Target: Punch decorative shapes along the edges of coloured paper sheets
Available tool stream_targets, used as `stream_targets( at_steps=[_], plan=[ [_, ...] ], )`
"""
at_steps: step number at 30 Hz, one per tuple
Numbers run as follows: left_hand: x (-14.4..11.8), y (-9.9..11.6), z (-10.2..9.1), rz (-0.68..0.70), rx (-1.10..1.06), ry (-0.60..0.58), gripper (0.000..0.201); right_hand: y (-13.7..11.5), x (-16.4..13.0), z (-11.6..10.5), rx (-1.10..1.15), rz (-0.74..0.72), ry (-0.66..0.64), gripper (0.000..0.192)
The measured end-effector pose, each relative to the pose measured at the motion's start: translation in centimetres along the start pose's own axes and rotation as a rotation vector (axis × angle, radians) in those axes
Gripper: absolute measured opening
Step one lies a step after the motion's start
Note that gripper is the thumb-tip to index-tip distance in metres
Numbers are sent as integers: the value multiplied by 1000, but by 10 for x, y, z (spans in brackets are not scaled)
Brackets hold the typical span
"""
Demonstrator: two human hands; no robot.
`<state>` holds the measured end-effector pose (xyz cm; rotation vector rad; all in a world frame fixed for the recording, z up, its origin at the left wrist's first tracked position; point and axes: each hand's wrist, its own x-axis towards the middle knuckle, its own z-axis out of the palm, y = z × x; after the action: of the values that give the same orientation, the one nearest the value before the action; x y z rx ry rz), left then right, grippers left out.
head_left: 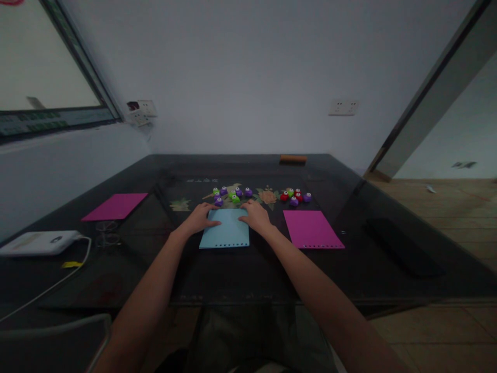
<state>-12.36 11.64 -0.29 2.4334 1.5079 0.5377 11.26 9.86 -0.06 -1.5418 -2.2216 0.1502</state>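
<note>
Head view: I'm seeing left hand [201, 218] and right hand [254, 215] pressing flat, fingers loosely together, on far corners of pale blue paper sheet [225, 231], long axis running away from me, centred on dark glass table [388, 243].

A: Setting?
B: A room in a home, likely. Dark glass-topped desk [349, 269] with a floral pattern, plain white wall beyond the fingers.
A: Other signs?
B: Wall sockets [343, 106] above the far edge, window [42, 67] up left, wood-look floor [446, 207] and doorway to the right.
</note>
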Motion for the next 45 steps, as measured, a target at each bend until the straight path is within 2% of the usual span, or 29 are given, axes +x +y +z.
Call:
stream_targets(
  at_steps=[5, 10, 16, 20, 23, 29, 32, 34, 37, 41, 45],
  plan=[
    [1, -1, 1, 10, 4, 11, 52, -3, -1, -5, 28, 26, 33, 23],
    [2, -4, 3, 36, 24, 23, 54, -4, 1, -7, 34, 119, -17, 11],
    [3, -5, 3, 56, 32, 95, 50, -2, 2, -4, 62, 165, -27, 13],
    [4, -3, -1, -3, -50, 137, 42, 1, 3, -2, 142, 163, 8, 14],
    [5, -2, -2, -68, -184, 188, 44, 5, 6, 1, 292, 160, 54, 13],
    [7, 2, -7, -189, -503, 280, 52, 14, 11, 7, 820, 158, 57, 14],
    [7, 9, -11, -258, -630, 296, 54, 15, 13, 8, 1006, 196, 67, 12],
    [5, 12, -13, -287, -703, 267, 52, 15, 13, 7, 1111, 209, 78, 13],
    [2, 14, -13, -300, -825, 134, 48, 15, 14, 3, 1217, 207, 84, 16],
    [-4, 20, -10, -341, -974, -51, 46, 17, 14, -1, 1249, 239, 115, 20],
    [-8, 37, -8, -369, -1034, -145, 45, 21, 16, -5, 1253, 303, 176, 28]
  ],
)
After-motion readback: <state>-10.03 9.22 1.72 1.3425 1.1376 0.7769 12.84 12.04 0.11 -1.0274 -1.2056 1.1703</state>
